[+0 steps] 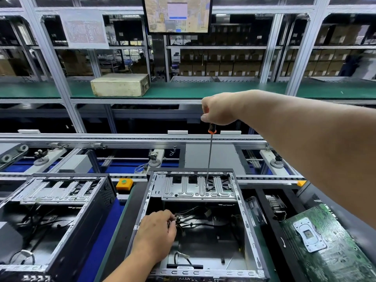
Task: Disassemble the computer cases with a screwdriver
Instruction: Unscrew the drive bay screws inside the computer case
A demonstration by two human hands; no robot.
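An open computer case [142, 212] lies in front of me, with a silver drive bracket [183, 190] across its far end and loose black cables [191, 220] inside. My right hand [219, 108] grips the black and orange handle of a long screwdriver [210, 157], held upright. Its tip rests on a screw at the bracket's right part. My left hand [156, 235] is inside the case with curled fingers holding the cables near the left wall.
A second open case [67, 231] stands to the left. A green motherboard [325, 243] lies at the right. An orange box with a green button [124, 183] sits between the cases. A conveyor runs behind, and a beige box [120, 84] rests on the green shelf.
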